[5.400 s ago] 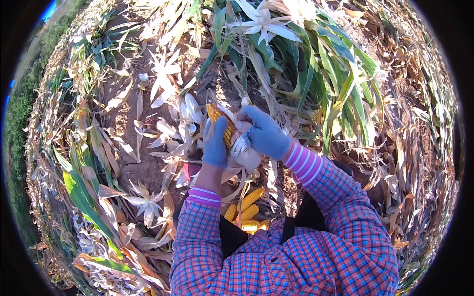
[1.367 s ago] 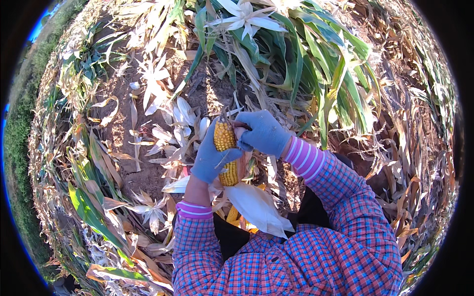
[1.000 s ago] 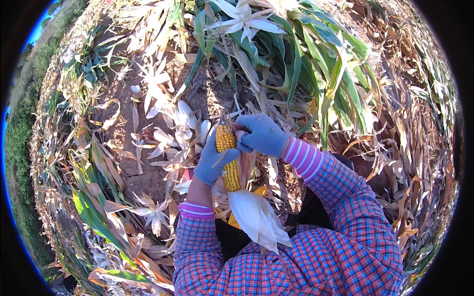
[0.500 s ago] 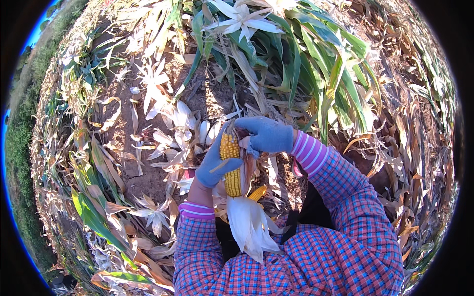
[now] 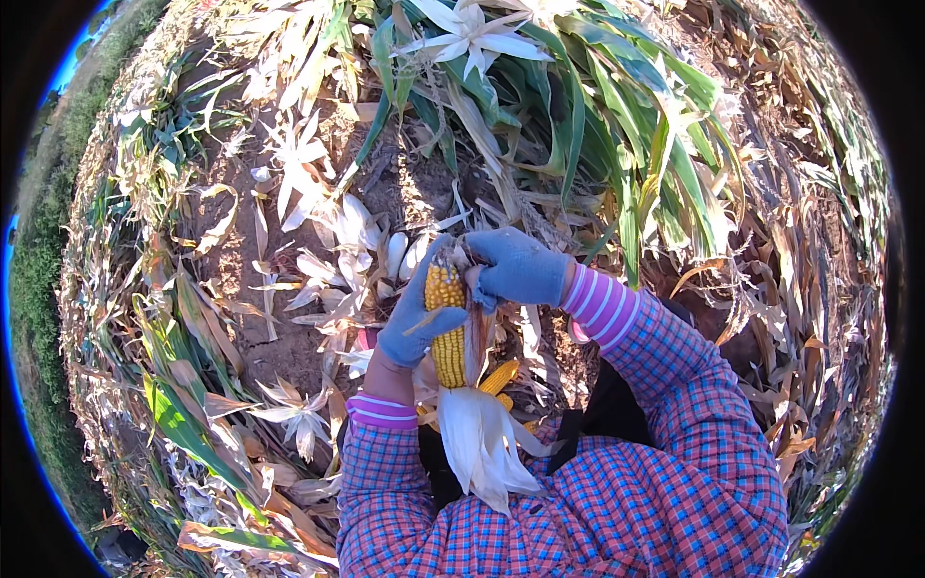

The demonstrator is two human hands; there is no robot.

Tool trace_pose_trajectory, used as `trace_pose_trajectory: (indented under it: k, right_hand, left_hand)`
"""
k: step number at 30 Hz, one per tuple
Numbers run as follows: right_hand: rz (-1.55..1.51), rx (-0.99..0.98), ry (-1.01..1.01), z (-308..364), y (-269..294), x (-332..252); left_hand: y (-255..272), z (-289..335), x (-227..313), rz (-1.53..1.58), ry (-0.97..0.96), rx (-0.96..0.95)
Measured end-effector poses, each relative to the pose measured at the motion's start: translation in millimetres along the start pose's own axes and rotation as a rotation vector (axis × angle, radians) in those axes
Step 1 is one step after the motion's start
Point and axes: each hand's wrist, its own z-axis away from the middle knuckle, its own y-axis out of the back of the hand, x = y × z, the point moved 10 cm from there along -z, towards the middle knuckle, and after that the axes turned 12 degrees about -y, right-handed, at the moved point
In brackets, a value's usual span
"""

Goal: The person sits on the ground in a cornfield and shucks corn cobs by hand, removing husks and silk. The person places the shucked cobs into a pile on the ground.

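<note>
The left hand (image 5: pixel 416 323), in a blue knit glove, is wrapped around the left side of a yellow corn cob (image 5: pixel 447 323), fingers curled closed against the kernels. The cob stands roughly upright at the centre of the view, tip pointing away from the person, just above the chest.

The right hand (image 5: pixel 515 268), also gloved in blue, is clenched at the upper end of the cob, pinching a strip of dry husk (image 5: pixel 476 332) that runs down the cob's right side. The two hands touch the cob from opposite sides and sit just beside each other.

Pale peeled-back husk leaves (image 5: pixel 479 445) hang from the base of the cob, over the red-and-blue checked shirt (image 5: pixel 617 511). A striped pink cuff (image 5: pixel 599 303) shows at the right wrist. Below the held cob, further yellow cobs (image 5: pixel 501 378) are partly visible behind the husk; what contains them cannot be determined.

The ground ahead is bare brown soil (image 5: pixel 279 337) scattered with white discarded husks (image 5: pixel 332 231). Green maize stalks (image 5: pixel 597 125) lie across the upper part of the view, and dry brown leaves (image 5: pixel 819 289) cover the right side.
</note>
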Motion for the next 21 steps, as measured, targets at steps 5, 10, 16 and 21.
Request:
trace_pose_trajectory:
  k: [5,10,16,21]
  right_hand:
    - [-0.191,-0.050,-0.106,-6,-5,17]
    - [-0.207,-0.056,-0.066,-5,-8,7]
    - [-0.182,-0.060,0.092,-7,-9,6]
    - [-0.018,-0.011,0.252,-14,-6,-2]
  left_hand:
    - [-1,0,0,0.085,-0.009,0.022]
    - [-1,1,9,0.169,-0.083,0.095]
    - [5,-4,7,0.214,-0.088,0.121]
    - [1,-4,10,0.185,-0.067,0.131]
